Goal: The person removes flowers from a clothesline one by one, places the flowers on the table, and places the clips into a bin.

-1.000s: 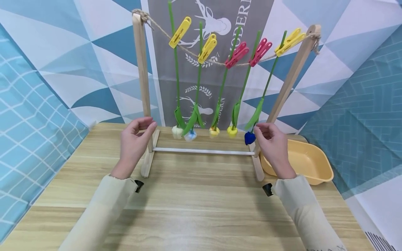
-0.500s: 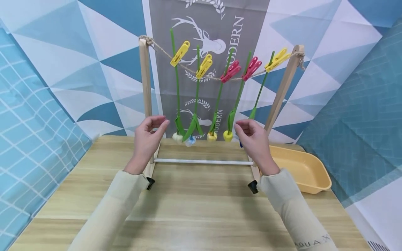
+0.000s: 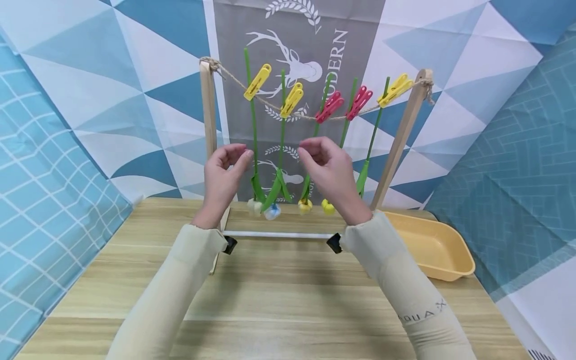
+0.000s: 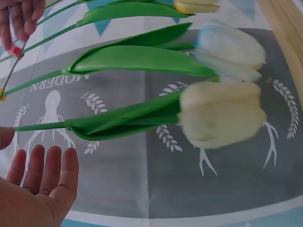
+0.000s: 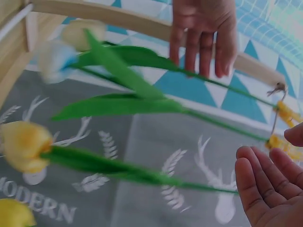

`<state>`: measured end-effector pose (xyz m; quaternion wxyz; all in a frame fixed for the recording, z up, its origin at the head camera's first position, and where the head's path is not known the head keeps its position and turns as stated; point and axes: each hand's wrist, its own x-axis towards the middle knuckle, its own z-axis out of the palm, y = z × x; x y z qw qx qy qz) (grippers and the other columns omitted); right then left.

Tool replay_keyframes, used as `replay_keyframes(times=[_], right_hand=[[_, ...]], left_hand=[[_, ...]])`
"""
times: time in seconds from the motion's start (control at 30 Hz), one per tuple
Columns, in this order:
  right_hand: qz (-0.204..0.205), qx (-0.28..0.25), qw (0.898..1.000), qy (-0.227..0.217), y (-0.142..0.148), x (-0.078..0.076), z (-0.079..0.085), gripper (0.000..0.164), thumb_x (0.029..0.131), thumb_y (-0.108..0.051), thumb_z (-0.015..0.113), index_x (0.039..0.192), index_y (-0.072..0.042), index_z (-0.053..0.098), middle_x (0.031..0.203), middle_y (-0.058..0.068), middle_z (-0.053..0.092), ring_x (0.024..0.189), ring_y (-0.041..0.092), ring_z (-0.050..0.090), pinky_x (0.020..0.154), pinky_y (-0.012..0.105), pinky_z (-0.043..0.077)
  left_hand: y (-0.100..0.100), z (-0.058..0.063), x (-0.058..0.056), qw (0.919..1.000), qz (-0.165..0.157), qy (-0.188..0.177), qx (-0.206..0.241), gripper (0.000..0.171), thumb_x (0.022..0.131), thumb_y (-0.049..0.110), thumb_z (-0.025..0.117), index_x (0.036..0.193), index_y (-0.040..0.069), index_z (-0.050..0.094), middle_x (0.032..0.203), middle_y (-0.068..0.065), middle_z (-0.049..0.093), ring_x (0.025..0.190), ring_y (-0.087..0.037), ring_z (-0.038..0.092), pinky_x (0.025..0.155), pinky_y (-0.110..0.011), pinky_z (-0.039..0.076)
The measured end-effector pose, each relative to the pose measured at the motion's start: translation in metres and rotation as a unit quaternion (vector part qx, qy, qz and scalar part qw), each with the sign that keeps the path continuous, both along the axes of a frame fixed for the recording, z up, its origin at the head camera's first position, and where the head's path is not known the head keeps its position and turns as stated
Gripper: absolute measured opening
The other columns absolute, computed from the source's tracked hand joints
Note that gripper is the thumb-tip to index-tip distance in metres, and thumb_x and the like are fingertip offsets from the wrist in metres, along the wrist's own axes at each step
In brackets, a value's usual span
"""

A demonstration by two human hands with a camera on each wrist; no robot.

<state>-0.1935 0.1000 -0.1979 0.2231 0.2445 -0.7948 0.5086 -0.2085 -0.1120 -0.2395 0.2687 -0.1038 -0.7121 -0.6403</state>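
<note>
Right now, both hands: you hold them raised before the hanging row; the step looks like an approach to the flowers, with nothing taken.
Left hand [image 3: 222, 180]: your fingers are relaxed and the thumb stands apart from them, gripping nothing, just beside the stem of the white tulip [image 4: 222, 116]; whether the thumb touches it cannot be told.
Right hand [image 3: 335, 175]: your fingers are gently bent, holding nothing, near the orange-yellow tulip [image 5: 26, 146].
Tulips: these two, the blue-and-white tulip [image 3: 272, 211] and the yellow tulip [image 3: 328, 206] hang bloom-down from the twine [image 3: 234, 78]; a fifth stem's bloom is hidden.
Next move: handling a stem would probably call for a light thumb-and-fingertip pinch, clear of neighbouring leaves, without tugging it from its clip.
Head view: you get the whole line here, with three yellow clips [image 3: 258, 82] and two red clips [image 3: 330, 107], plus the tray [image 3: 432, 245] on your right, which neither wrist view shows.
Left wrist view: you see the gap between thumb and fingers, which the head view makes look nearly pinched.
Right wrist view: your right palm shows bare, and your left fingers extend loosely near a stem.
</note>
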Motion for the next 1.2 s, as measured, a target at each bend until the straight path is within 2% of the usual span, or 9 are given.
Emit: replay_keyframes(times=[0.1, 0.23, 0.6, 0.83, 1.0, 1.2], right_hand=[[0.014, -0.007, 1.0, 0.015, -0.012, -0.002, 0.013, 0.024, 0.091, -0.02, 0.061, 0.11, -0.005, 0.061, 0.094, 0.006, 0.066, 0.078, 0.012, 0.059, 0.072, 0.025, 0.049], [0.022, -0.021, 0.999, 0.015, -0.024, -0.004, 0.028, 0.025, 0.09, -0.02, 0.061, 0.111, -0.006, 0.061, 0.094, 0.007, 0.066, 0.079, 0.013, 0.059, 0.074, 0.025, 0.049], [0.035, -0.057, 0.998, -0.007, -0.047, -0.003, 0.055, 0.033, 0.09, -0.021, 0.061, 0.119, -0.007, 0.055, 0.101, 0.007, 0.064, 0.09, 0.012, 0.061, 0.084, 0.022, 0.049], [0.036, -0.039, 0.998, -0.042, -0.053, 0.001, 0.082, 0.043, 0.089, -0.024, 0.062, 0.127, -0.01, 0.051, 0.112, 0.006, 0.061, 0.102, 0.01, 0.059, 0.091, 0.018, 0.045], [0.037, -0.009, 0.997, -0.069, -0.059, 0.001, 0.097, 0.053, 0.089, -0.028, 0.062, 0.136, -0.011, 0.044, 0.121, 0.006, 0.058, 0.109, 0.01, 0.057, 0.091, 0.018, 0.046], [0.026, 0.002, 0.996, -0.09, -0.063, -0.003, 0.105, 0.06, 0.089, -0.029, 0.061, 0.142, -0.013, 0.036, 0.126, 0.005, 0.056, 0.111, 0.008, 0.056, 0.09, 0.017, 0.046]], left_hand=[[0.0, 0.005, -0.003, 0.9997, -0.009, -0.001, 0.024, 0.035, 0.088, 0.022, 0.064, 0.113, -0.001, 0.058, 0.097, 0.006, 0.061, 0.087, -0.011, 0.061, 0.073, -0.015, 0.052], [0.002, 0.01, -0.006, 0.9993, -0.015, 0.004, 0.035, 0.032, 0.087, 0.023, 0.066, 0.112, 0.002, 0.06, 0.098, 0.005, 0.063, 0.087, -0.01, 0.062, 0.073, -0.016, 0.052], [0.008, 0.021, -0.011, 0.9969, -0.053, 0.016, 0.056, 0.03, 0.087, 0.019, 0.065, 0.111, 0.002, 0.06, 0.095, 0.007, 0.064, 0.087, -0.01, 0.063, 0.071, -0.018, 0.053], [0.011, 0.03, -0.014, 0.9959, -0.062, 0.018, 0.063, 0.025, 0.089, 0.021, 0.062, 0.11, 0.008, 0.062, 0.093, 0.003, 0.066, 0.08, -0.01, 0.062, 0.066, -0.019, 0.051], [0.013, 0.033, -0.016, 0.9942, -0.076, 0.028, 0.071, 0.026, 0.091, 0.018, 0.061, 0.112, 0.003, 0.06, 0.089, 0.003, 0.066, 0.076, -0.007, 0.063, 0.067, -0.019, 0.052], [0.012, 0.033, -0.016, 0.9946, -0.077, 0.028, 0.064, 0.027, 0.091, 0.018, 0.059, 0.112, 0.001, 0.059, 0.086, 0.005, 0.065, 0.073, -0.007, 0.062, 0.068, -0.019, 0.053]])
